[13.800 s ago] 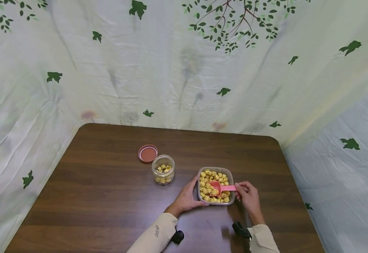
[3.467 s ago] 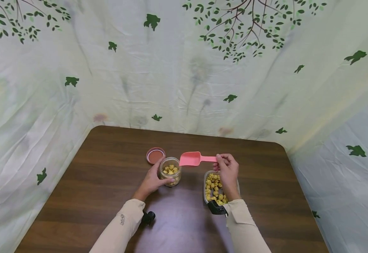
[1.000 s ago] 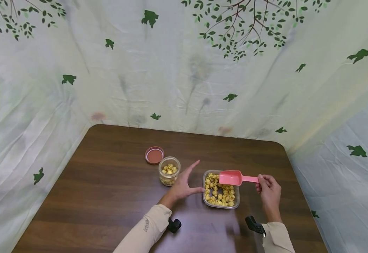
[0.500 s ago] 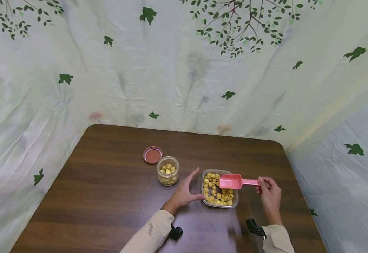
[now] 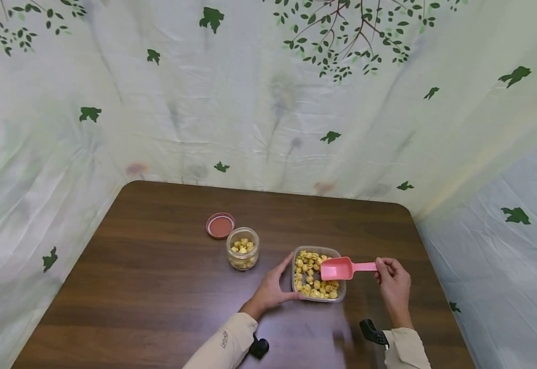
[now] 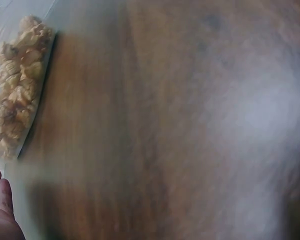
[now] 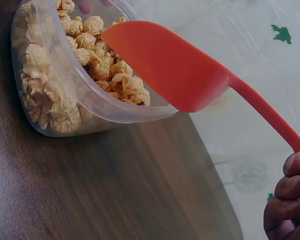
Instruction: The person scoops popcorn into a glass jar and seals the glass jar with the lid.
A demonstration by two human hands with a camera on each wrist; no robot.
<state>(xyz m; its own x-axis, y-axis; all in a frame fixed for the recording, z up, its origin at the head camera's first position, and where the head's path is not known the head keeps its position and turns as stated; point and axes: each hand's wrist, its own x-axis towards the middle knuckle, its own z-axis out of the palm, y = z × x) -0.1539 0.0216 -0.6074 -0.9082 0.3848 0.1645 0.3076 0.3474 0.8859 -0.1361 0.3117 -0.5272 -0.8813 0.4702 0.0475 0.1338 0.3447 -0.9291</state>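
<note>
A clear plastic container (image 5: 341,296) with caramel popcorn (image 5: 316,289) stands right of the table's middle; dark floor shows through the popcorn in its centre. My left hand (image 5: 270,292) holds its left side, thumb at the near corner and fingers at the far one. In the left wrist view only a few fingertips (image 6: 5,197) show, below the container. My right hand (image 5: 394,287) pinches the handle end of a pink scoop (image 5: 337,268). No popcorn shows in the scoop, which is over the container's right half. The right wrist view shows it tilted above the rim (image 7: 125,115).
Left of the container stands a glass jar (image 5: 243,264) partly filled with popcorn. Its reddish lid (image 5: 220,225) lies just behind it to the left. The brown table (image 5: 158,277) ends at a patterned cloth backdrop (image 5: 250,102).
Earlier my left hand held the jar while the scoop was beside it. Since then the left hand has moved right onto the container, and the scoop has returned over it and lowered slightly.
</note>
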